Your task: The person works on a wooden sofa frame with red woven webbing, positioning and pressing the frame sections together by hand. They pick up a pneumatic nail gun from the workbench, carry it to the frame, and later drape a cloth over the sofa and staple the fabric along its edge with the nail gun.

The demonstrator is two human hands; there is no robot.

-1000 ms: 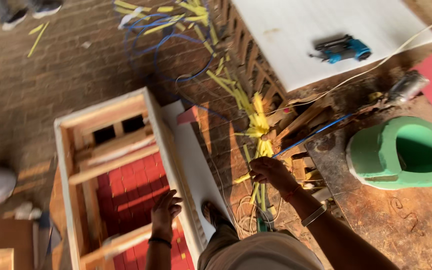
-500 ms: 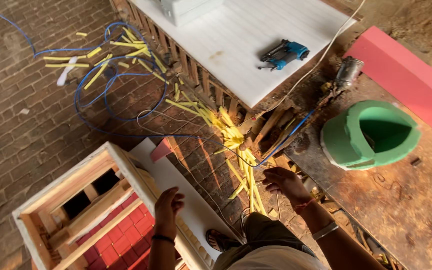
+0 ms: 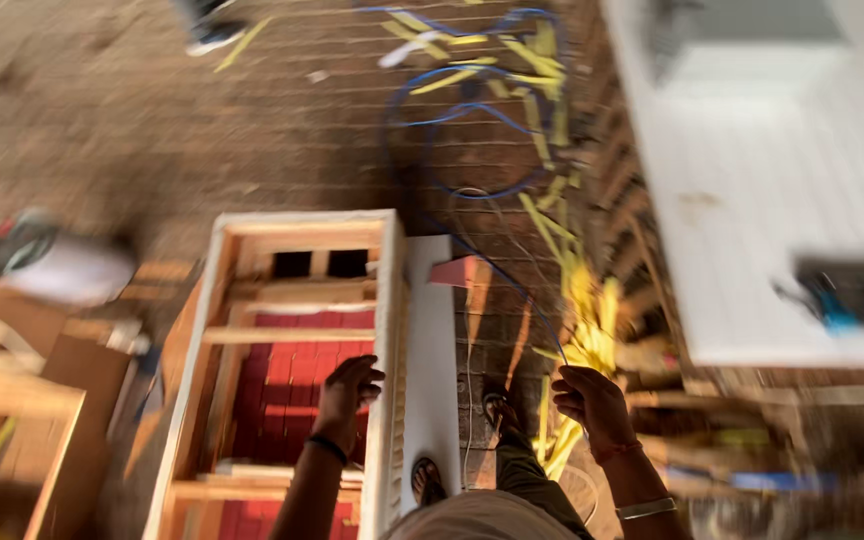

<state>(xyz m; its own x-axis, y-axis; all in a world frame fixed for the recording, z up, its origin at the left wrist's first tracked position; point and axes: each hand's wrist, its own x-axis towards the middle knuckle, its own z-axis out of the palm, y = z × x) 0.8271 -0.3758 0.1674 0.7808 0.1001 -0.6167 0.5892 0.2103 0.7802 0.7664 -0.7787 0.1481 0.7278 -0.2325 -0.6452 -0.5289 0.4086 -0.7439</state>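
Note:
The picture is motion-blurred. My left hand [image 3: 347, 395] rests on the right side rail of a long open wooden frame [image 3: 297, 225] with a red panel [image 3: 287, 370] inside, fingers bent over the rail. My right hand [image 3: 592, 405] hangs beside a heap of yellow strips [image 3: 587, 330], fingers curled. A blue cable [image 3: 452, 120] runs down to that hand; whether the hand grips it is unclear. A white board [image 3: 432, 350] lies along the frame's right side.
My sandalled feet [image 3: 497, 405] stand on the brick floor between the board and the strips. A white worktop [image 3: 752, 200] with a blue power tool [image 3: 852, 295] is at right. Another person's shoe [image 3: 214, 35] shows at the top. Wooden pieces [image 3: 12, 420] lie at left.
The view has swung left, so the green tub and pink slab are out of sight. My right hand's fingers have curled in from a spread pose. My left hand stays on the frame's rail.

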